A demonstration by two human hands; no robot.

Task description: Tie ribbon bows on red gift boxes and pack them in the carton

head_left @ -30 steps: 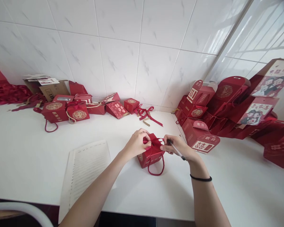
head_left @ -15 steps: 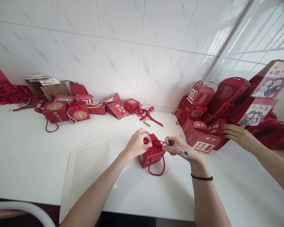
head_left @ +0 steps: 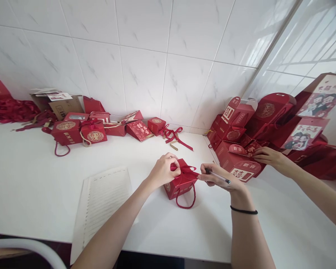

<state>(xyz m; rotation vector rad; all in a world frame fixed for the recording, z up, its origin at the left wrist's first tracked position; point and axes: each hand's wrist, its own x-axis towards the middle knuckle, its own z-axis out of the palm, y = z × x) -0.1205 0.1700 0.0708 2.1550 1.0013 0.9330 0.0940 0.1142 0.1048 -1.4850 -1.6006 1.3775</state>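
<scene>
A small red gift box (head_left: 177,190) with gold print stands on the white table in front of me, its red cord handle (head_left: 185,207) drooping over the near side. Across its top lies a red ribbon (head_left: 188,174) tied in a bow. My left hand (head_left: 166,170) pinches the bow's left loop, partly covering it. At the box's right corner, the fingertips of my right hand (head_left: 217,176) pinch the ribbon's tail. A pen (head_left: 220,176) is tucked in that same hand, pointing back towards the wrist.
A lined sheet (head_left: 106,201) lies left of the box. Red boxes (head_left: 65,132) and loose ribbon (head_left: 179,138) line the wall. At right, another person's hand (head_left: 274,158) touches a stack of red boxes (head_left: 231,125). A white curved bar (head_left: 30,244) is at lower left.
My right hand has moved a little right, away from the bow, drawing the ribbon tail out. My left hand stays in place. The other person's hand has shifted slightly left.
</scene>
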